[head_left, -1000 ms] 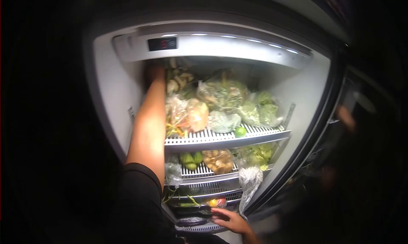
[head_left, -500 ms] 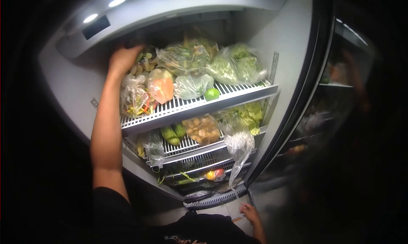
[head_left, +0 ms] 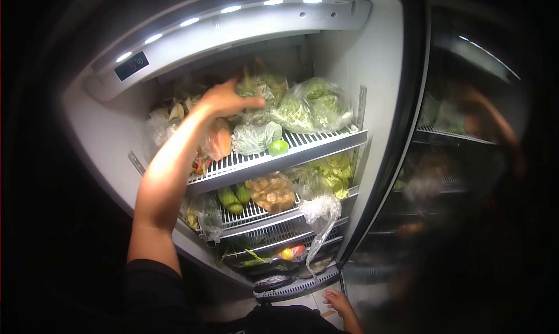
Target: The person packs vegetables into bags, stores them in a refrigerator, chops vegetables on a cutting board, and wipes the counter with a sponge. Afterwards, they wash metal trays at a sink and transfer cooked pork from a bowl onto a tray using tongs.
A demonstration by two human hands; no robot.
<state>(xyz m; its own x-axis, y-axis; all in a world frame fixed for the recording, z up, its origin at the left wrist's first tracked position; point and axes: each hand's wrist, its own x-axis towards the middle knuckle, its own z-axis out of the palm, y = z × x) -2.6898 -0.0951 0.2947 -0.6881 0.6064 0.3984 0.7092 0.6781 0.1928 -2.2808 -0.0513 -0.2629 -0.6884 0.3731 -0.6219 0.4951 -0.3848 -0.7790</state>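
Note:
My left hand [head_left: 228, 99] reaches over the top shelf of a lit fridge, thumb spread away from the fingers. It is at a clear bag of leafy greens [head_left: 272, 89]; whether it touches the bag I cannot tell. Beneath it are a bag with something orange [head_left: 219, 143] and a bag of pale green vegetables [head_left: 256, 137]. A green lime [head_left: 278, 147] sits at the shelf's front edge. To the right lies a big bag of chopped greens [head_left: 314, 106]. Low by my body, my right hand [head_left: 336, 302] hangs with loosely spread fingers, holding nothing.
Lower shelves hold green gourds [head_left: 230, 201], a bag of tan, roundish pieces [head_left: 271, 193], leafy lettuce [head_left: 336, 176] and a hanging plastic bag [head_left: 320, 209]. The glass door [head_left: 466, 159] stands open at the right. A small display [head_left: 132, 66] is at upper left.
My left hand has moved right, from the shelf's left back corner to the bagged greens in the middle. The view has shifted slightly; my right hand still hangs low.

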